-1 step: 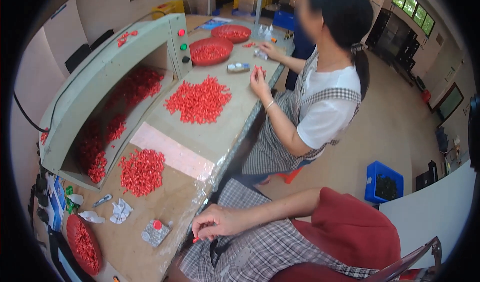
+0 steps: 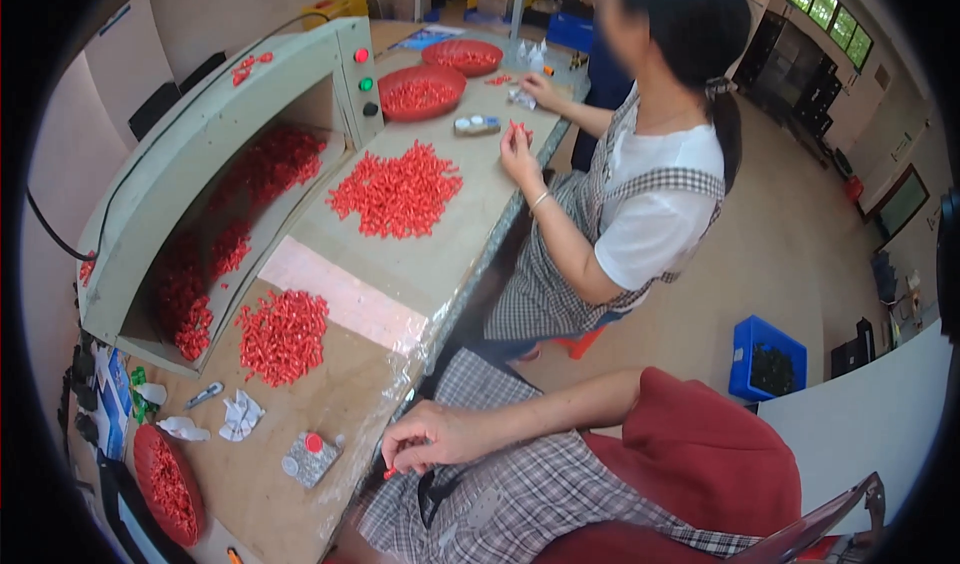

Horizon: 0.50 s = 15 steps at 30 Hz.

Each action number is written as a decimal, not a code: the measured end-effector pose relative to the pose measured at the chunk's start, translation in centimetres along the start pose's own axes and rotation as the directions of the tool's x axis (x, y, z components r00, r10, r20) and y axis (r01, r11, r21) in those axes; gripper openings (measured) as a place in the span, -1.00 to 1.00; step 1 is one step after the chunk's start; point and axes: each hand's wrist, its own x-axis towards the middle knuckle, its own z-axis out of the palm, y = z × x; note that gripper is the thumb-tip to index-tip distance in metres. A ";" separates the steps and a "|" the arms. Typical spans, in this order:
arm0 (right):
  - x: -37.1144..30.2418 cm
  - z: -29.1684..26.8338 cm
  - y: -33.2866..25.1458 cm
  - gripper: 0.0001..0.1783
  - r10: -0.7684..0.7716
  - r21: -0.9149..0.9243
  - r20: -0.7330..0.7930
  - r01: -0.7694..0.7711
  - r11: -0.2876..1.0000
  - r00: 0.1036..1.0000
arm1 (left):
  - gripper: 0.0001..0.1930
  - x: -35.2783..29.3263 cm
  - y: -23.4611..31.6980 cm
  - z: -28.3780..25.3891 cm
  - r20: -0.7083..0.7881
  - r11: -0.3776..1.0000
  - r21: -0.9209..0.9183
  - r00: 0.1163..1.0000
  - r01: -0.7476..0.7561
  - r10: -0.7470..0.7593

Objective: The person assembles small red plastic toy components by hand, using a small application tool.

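Observation:
My right hand is closed above my checked apron, beside the table's front edge. Its fingertips pinch a small glossy red piece. A sliver of skin at the lower edge may be my left forearm; my left hand does not show. Nearest my right hand on the table is a speckled grey block with a red round cap on it. Farther in lies a pile of small red pieces. A red bowl of similar pieces stands at the lower left.
A grey open-fronted cabinet with red pieces inside lines the table's left side. A co-worker sits farther along, hands near a second red pile and two red bowls. Crumpled tissue and a cutter lie nearby. A blue crate stands right.
The view has shifted very slightly. A co-worker's far hand has changed its pose a little. My right hand keeps its pinch on the red piece.

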 end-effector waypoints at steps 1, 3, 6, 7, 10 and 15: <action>0.2 -0.3 -0.1 -0.93 0.022 0.000 -0.004 -0.022 1.000 1.000 | -0.77 0.0 0.6 -0.2 0.005 1.000 0.009 1.000 0.008 -0.008; 0.3 -0.6 0.0 -0.93 0.039 0.015 -0.007 -0.039 0.999 0.999 | -0.77 -0.1 1.6 -0.3 0.014 1.000 0.015 1.000 0.019 -0.019; 0.6 -1.4 0.3 -0.94 0.039 0.022 -0.008 -0.039 0.999 0.999 | -0.77 -0.2 2.4 0.0 0.026 1.000 -0.011 1.000 0.016 -0.016; 0.7 -1.8 0.2 -0.93 0.078 0.085 -0.039 -0.075 0.994 0.996 | -0.77 -0.2 2.5 0.2 0.028 1.000 -0.027 1.000 0.010 -0.009; 1.0 -4.6 -0.3 -0.91 0.105 0.296 -0.176 -0.049 0.954 0.979 | -0.77 -0.1 2.9 0.6 0.040 0.997 -0.074 0.999 -0.009 0.012; 1.4 -12.7 -0.7 -0.84 0.051 0.476 -0.538 0.254 0.842 0.841 | -0.78 -1.2 4.3 1.5 0.030 0.992 -0.123 0.999 -0.011 0.015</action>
